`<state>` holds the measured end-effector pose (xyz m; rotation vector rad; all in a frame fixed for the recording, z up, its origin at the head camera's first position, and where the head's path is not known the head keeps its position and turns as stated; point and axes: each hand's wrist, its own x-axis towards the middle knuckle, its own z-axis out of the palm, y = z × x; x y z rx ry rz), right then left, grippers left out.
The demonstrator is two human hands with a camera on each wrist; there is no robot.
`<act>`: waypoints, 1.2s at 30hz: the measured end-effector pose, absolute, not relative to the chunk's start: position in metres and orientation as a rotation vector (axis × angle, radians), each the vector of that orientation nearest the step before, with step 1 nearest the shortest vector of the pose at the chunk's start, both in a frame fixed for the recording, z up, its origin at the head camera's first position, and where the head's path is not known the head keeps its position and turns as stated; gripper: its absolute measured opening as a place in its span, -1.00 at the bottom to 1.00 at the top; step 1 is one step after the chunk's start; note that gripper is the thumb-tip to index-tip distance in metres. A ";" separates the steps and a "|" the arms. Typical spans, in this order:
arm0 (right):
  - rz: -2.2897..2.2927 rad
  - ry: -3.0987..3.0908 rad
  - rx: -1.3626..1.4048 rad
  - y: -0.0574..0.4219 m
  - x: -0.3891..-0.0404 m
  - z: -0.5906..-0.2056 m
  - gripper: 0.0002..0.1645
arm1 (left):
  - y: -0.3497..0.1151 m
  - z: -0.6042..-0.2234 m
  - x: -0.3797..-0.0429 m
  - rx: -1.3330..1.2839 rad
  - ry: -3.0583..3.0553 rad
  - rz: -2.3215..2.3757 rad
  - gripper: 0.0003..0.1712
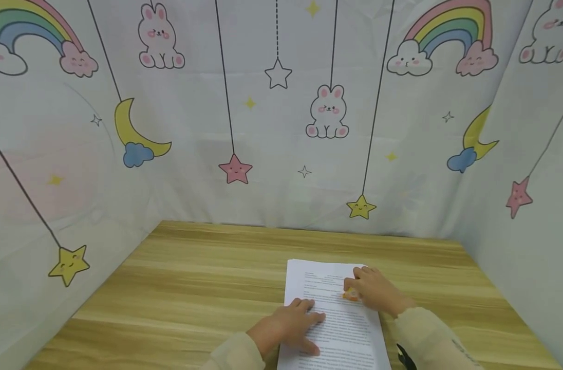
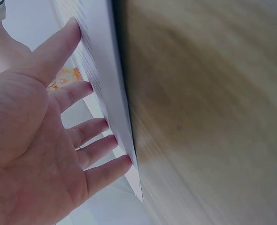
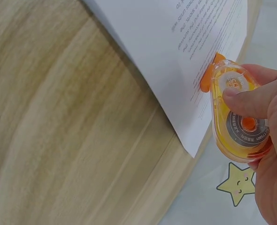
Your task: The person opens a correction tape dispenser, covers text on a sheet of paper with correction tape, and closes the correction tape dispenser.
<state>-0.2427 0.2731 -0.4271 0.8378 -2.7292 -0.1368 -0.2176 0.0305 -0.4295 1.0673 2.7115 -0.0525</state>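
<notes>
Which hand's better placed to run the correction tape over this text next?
Likely the right hand: it holds the correction tape dispenser at the printed page; the left hand rests there, fingers spread.

In my head view, I am using one left hand toward six o'clock and one right hand between four and five: two hands. I am counting one tape dispenser toward five, one paper stack, one tabletop and, on one backdrop, two rainbows at ten and two o'clock, three rabbits, two moons and four smiling stars.
</notes>
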 end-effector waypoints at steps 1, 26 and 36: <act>-0.132 -2.720 0.845 0.274 -0.243 -0.427 -0.68 | 0.031 -0.430 -0.218 1.064 2.712 -0.051 -0.17; -0.078 -2.696 0.873 0.292 -0.239 -0.427 -0.69 | 0.030 -0.430 -0.218 1.054 2.704 -0.031 -0.16; -0.092 -2.636 0.870 0.300 -0.236 -0.430 -0.78 | 0.030 -0.433 -0.219 1.051 2.710 -0.019 -0.16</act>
